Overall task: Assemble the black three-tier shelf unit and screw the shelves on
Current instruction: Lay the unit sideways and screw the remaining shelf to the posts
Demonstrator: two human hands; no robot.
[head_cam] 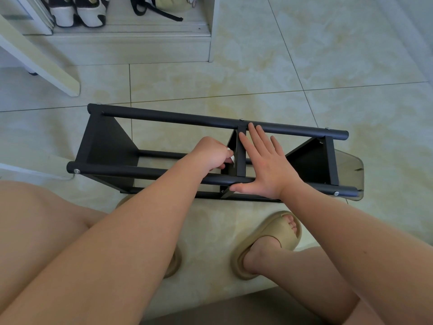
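Head: right hand (264, 167) flat on shelf unit (164, 118); left hand (210, 153) grips middle shelf (241, 160).

You've got one view: wide-angle head cam, pitched forward and steeply down over your knees. Close range: black metal tube-frame shelf unit (178, 118) mid-frame, within reach of your arms. Bare forearms (140, 231) fill lower half. Straight lines bow at frame edges.

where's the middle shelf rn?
Head view, centre: the middle shelf sits in the shelf unit lying on the floor, left hand curled at its left face, right hand flat on its right.
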